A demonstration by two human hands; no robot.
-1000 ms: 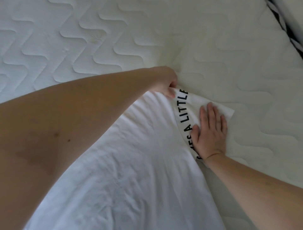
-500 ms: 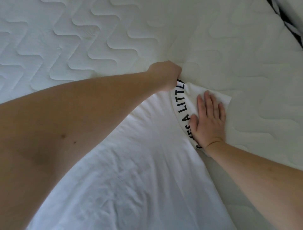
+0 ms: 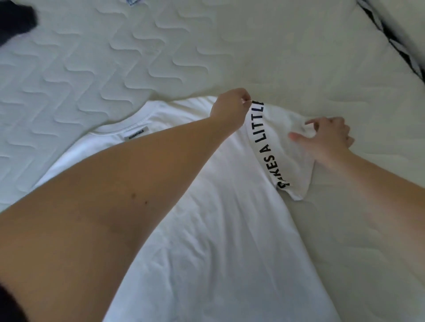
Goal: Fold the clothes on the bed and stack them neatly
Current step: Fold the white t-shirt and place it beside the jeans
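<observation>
A white T-shirt (image 3: pixel 218 229) lies back-up on the quilted mattress (image 3: pixel 115 69), its collar with a grey label toward the upper left. Its right side is folded over, showing black lettering along the fold. My left hand (image 3: pixel 231 106) reaches across the shirt and pinches the top of that folded edge at the shoulder. My right hand (image 3: pixel 326 138) grips the bunched white sleeve at the shirt's right edge, thumb and fingers closed on the cloth and lifted slightly off the bed.
A dark garment (image 3: pixel 16 20) lies at the top left corner. A small bluish cloth piece (image 3: pixel 135 1) peeks in at the top edge. A black-and-white striped fabric (image 3: pixel 395 39) runs along the mattress's right edge.
My right hand was pressing flat on the folded sleeve; now it has lifted and pinches the sleeve cloth. The view has pulled back, revealing the collar and the dark garment.
</observation>
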